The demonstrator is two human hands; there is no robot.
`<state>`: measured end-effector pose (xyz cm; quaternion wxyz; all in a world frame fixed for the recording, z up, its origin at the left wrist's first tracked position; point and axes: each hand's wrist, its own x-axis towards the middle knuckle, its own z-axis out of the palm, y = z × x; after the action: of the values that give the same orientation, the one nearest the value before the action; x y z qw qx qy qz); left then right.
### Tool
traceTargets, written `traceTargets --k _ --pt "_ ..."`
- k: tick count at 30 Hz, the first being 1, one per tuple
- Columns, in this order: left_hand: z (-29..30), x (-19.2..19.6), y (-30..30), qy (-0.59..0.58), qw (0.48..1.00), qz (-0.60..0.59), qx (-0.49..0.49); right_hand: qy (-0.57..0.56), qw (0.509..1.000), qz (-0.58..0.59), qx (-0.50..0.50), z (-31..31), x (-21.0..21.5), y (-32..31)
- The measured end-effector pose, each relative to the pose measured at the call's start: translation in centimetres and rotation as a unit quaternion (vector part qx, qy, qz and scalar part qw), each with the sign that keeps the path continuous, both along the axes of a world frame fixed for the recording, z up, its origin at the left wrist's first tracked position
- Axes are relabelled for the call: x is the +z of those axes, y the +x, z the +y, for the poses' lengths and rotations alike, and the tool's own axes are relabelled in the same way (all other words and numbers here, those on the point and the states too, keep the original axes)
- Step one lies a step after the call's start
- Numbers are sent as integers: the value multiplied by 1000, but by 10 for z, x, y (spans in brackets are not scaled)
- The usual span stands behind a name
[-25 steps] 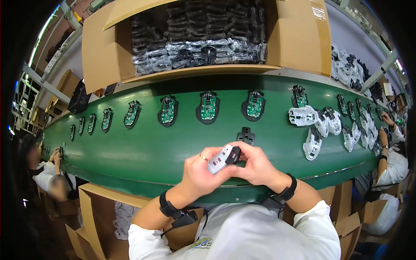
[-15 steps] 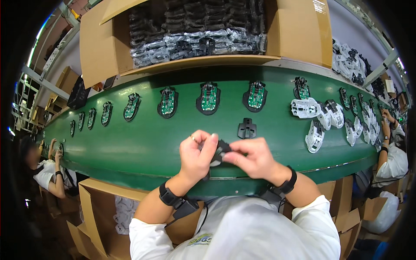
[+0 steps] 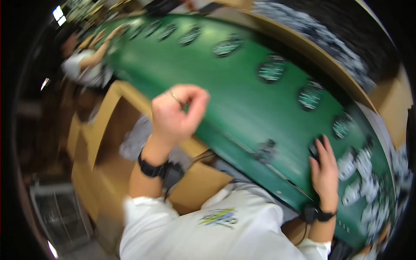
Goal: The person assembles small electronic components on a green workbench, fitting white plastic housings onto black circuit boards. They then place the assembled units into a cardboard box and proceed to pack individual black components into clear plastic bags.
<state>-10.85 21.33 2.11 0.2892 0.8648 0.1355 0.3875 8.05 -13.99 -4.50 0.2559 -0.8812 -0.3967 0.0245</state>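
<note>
Green belting covers the long curved conveyor table [image 3: 242, 108], which runs slantwise through this blurred, tilted view. The person's right hand [image 3: 324, 167] lies flat on it near the front edge, fingers stretched over a small dark part [image 3: 315, 149] that shows only at the fingertips; whether that grip closes on the part or merely presses it cannot be told. Just left of this hand lies another small black piece [image 3: 265, 149], touching nothing, and to its right a cluster of white moulded shells [image 3: 362, 177] crowds the belt. Beyond the fingertips a row of round green circuit boards in dark housings [image 3: 310, 97] follows the belt's far side. The left hand [image 3: 177, 110] is raised over the near edge of the table, its grip curled narrow with finger bent toward thumb, and nothing can be seen held in it. Below it stands an open brown cardboard carton [image 3: 104, 143] with pale bagged contents. A black wristband [image 3: 152, 168] sits on the left wrist. Another person's arms [image 3: 93, 54] work well beyond the left hand. As a judgement, the dark part could slide or tip under the flat palm, since the head is turned away from it, and the right sleeve could nudge the white shells.
</note>
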Motion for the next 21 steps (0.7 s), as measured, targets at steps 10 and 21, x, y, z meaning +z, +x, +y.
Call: traceTargets --k 10,21 --pt "94 -225 -246 -158 784 485 354 -15 995 54 87 -7 -4 8" --pt "141 -373 -239 -214 719 590 299 -69 997 1 41 -9 7 0"
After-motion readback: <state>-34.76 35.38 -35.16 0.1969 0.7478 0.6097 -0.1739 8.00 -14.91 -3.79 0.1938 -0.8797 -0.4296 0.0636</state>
